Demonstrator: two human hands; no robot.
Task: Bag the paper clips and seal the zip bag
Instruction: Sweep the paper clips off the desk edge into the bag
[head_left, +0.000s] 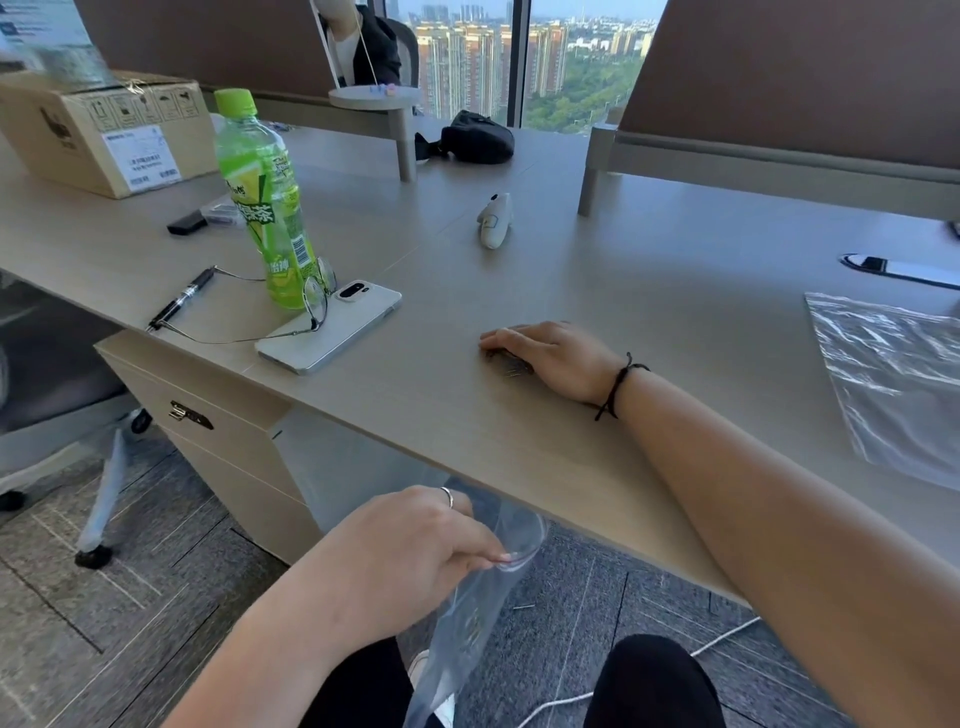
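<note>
sitting on the counter (519, 415) near its front edge, the paper clips (511, 364) are a small dark cluster, mostly covered by the right hand (550, 358). right grip: fingers curled down over the clips, raking or cupping them; can't tell if any are actually pinched. black cord bracelet (618, 387) on that wrist.

zip bag (467, 623) hangs below the counter edge, mouth up and held agape, body trailing down between the knees. left hand (410, 551) pinches the bag's rim, thumb and fingers clenched on the plastic; ring (448, 496) on one finger. something small shows through the bag, too blurred to identify.

one stray clip (523, 606) on the floor, right of the bag.

second clear bag (893, 379) lies flat at far right of the counter. left side: white phone (332, 325), glasses (311, 296) resting on it, green tea bottle (262, 202) upright just behind, black pen (182, 299) further left. cardboard box (104, 130) far left.
</note>
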